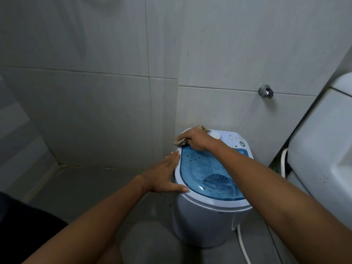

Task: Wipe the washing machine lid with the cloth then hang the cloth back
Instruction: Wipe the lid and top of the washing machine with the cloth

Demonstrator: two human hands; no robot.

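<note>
Head view: right hand (197, 139) presses cloth (181, 141) onto lid (202, 168).

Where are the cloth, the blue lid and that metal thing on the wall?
cloth (180, 141), head view, bunched part left of the hand.
blue lid (202, 168), head view, speckled middle.
metal wall fitting (266, 91), head view, shiny centre.

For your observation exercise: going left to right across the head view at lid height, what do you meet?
Left hand → cloth → right hand → white dial → small round button → white toilet tank.
</note>
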